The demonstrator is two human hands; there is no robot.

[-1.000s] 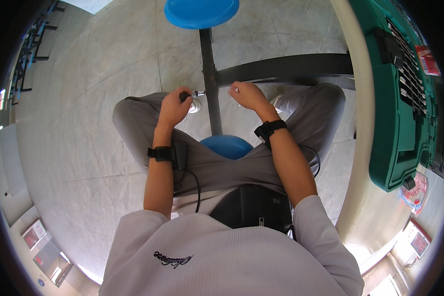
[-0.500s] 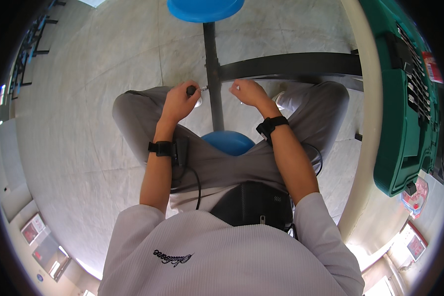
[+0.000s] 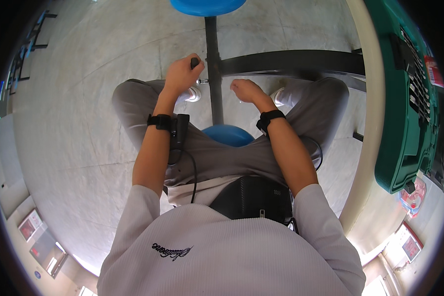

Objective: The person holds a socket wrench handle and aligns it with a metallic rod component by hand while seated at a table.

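Here, left hand (image 3: 180, 74) fingers grip a dark rounded handle (image 3: 195, 62); right hand (image 3: 245, 90) fingers curl empty.

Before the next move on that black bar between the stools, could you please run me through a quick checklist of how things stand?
1. Left hand closed on the dark-handled tool: ok.
2. Tool tip meeting the black bar: cannot tell, the tip is too small to make out.
3. Right hand off the bar: ok, it hovers just right of it, loosely curled and holding nothing visible.
4. Person seated on the blue stool, legs either side of the bar: ok.
5. Cable from the left wrist clear of the tool: ok, it hangs back along the lap.
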